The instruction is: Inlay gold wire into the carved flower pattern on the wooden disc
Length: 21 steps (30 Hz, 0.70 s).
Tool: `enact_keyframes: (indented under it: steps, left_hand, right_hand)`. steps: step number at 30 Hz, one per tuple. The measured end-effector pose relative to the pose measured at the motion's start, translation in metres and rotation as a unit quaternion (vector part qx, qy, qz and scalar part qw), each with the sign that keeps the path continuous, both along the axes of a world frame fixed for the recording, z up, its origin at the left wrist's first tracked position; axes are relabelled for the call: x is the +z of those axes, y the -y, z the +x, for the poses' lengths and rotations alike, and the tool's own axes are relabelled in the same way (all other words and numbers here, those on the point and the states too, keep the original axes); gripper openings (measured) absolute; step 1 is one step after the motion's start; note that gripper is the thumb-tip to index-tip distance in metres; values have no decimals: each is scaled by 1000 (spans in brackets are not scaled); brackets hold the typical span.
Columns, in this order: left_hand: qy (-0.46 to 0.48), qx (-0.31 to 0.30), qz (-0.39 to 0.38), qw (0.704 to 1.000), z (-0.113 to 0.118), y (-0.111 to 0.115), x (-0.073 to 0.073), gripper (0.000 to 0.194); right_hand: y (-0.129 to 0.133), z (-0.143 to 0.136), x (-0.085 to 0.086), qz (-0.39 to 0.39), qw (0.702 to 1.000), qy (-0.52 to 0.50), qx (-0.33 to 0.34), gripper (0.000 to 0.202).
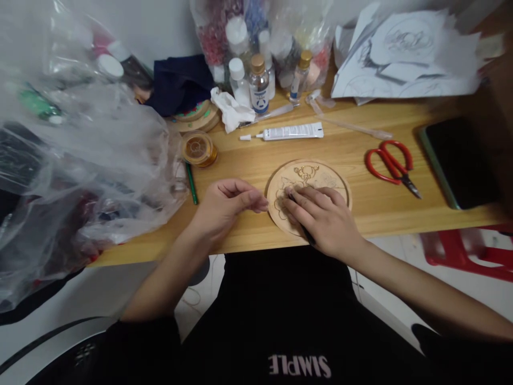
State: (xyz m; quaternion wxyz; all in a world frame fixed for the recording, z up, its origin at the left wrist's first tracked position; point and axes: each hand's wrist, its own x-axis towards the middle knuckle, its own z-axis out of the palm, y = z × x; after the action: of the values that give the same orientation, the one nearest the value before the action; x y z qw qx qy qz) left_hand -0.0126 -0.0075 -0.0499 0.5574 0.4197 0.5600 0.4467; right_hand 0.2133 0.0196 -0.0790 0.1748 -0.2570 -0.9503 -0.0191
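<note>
A round wooden plaque (285, 227) with a raised rim lies near the table's front edge. Flower outlines are drawn on its face, and some carry thin gold-coloured lines at the top. My right hand (324, 216) rests on the plaque, its fingers closed round a slim black tool (308, 235). The tool's tip is hidden under the fingers. Just left of the rim, my left hand (230, 206) is closed in a pinch, thumb against forefinger. Whatever it may hold is too small to make out.
Red-handled scissors (395, 166) and a phone (459, 163) lie to the right. Behind the plaque is a white glue tube (292, 131). A spool of gold wire (199, 148), a green pencil (192, 184) and plastic bags (120, 155) are leftward. Bottles (259, 88) and paper drawings (401, 59) line the back.
</note>
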Motion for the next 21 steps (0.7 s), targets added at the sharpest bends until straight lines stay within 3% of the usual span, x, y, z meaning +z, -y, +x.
enact_keyframes:
  steps: [4, 14, 18, 21]
  left_hand:
    - [168, 22, -64, 983, 10, 13, -6, 35]
    - [252, 33, -44, 966, 32, 32, -4, 38]
    - [260, 65, -20, 963, 23, 49, -4, 56]
    - [237, 87, -11, 967, 6, 74, -7, 74]
  right_hand:
    - [0, 0, 0, -2, 1000, -1, 1, 29]
    - [0, 0, 0, 18, 1000, -6, 4, 27]
    - [1, -1, -3, 23, 1000, -13, 0, 27]
    - [1, 0, -5, 26, 999, -18, 1, 26]
